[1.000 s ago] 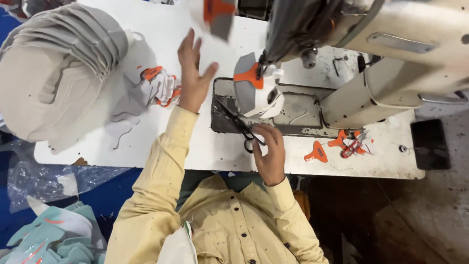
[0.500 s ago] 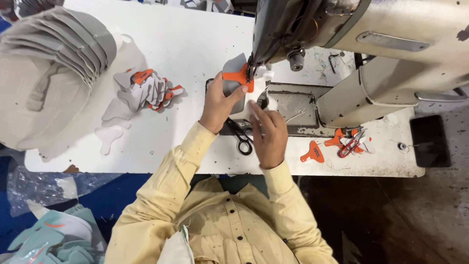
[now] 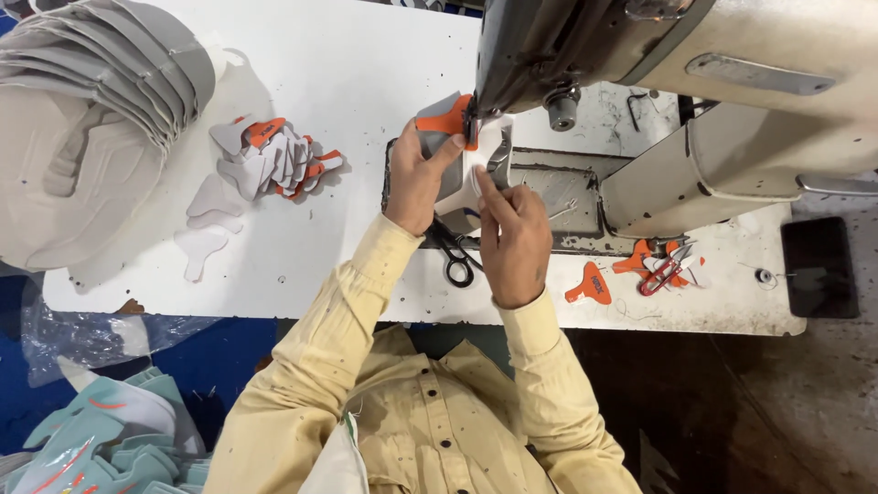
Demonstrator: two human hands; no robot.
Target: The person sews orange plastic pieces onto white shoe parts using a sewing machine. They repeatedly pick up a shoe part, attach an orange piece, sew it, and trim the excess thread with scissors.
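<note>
A grey, white and orange shoe-upper piece [image 3: 455, 146] sits under the head of the sewing machine [image 3: 695, 82]. My left hand [image 3: 416, 178] grips its left side, thumb on the orange patch. My right hand [image 3: 512, 233] pinches its white lower right part with the fingertips. Black scissors [image 3: 455, 256] lie on the white table [image 3: 347, 82] between my wrists, touched by neither hand.
A heap of grey and orange cut pieces [image 3: 274, 160] lies left of my hands. A big stack of grey uppers [image 3: 82, 119] fills the far left. Orange tabs [image 3: 590, 285] and red snips [image 3: 663, 270] lie right. Teal pieces [image 3: 101, 439] sit below the table edge.
My left hand came from the heap at the left to the machine and took hold of the piece. My right hand left the scissors and moved up onto the piece.
</note>
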